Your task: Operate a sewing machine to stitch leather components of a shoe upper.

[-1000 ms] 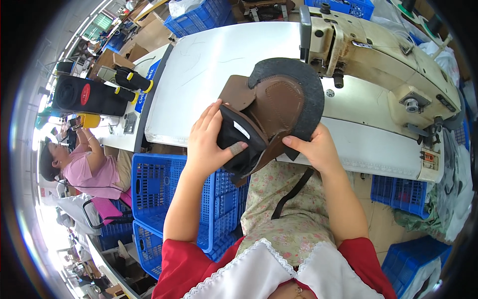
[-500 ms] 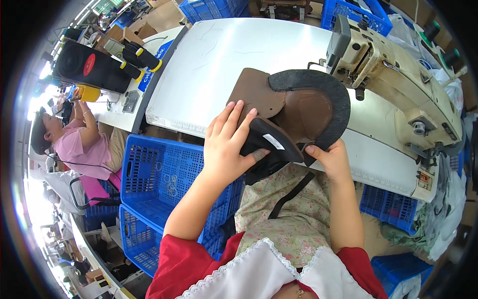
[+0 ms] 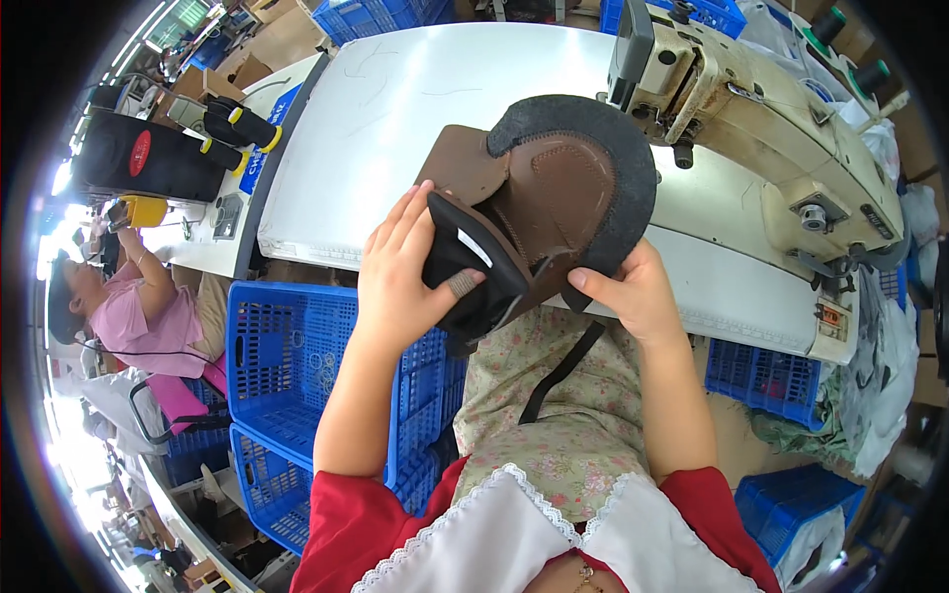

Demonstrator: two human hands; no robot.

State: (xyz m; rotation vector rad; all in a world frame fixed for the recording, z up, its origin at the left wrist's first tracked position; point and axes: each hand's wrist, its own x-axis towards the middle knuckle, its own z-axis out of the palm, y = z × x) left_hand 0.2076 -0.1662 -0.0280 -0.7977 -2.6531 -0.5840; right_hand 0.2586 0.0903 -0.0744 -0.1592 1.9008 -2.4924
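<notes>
Between my two hands is a brown shoe upper with a dark felt-like band curving round its far right edge and a black lining that carries a small white label. My left hand grips its left side, fingers over the brown and black panels, thumb against the black lining; a wrapping shows on that thumb. On the right side, my right hand pinches the lower end of the dark band between thumb and fingers, its fingers partly hidden beneath. The upper is held over the near edge of the white table.
A sewing machine stands to the right of the upper. Blue plastic crates are at my left, and another blue crate sits under the table at right. Farther left, a person in pink works at a separate table.
The upper, still in both hands, has tilted so that more of its brown inner face and black lining show. In the picture, the surroundings have shifted slightly left and up.
</notes>
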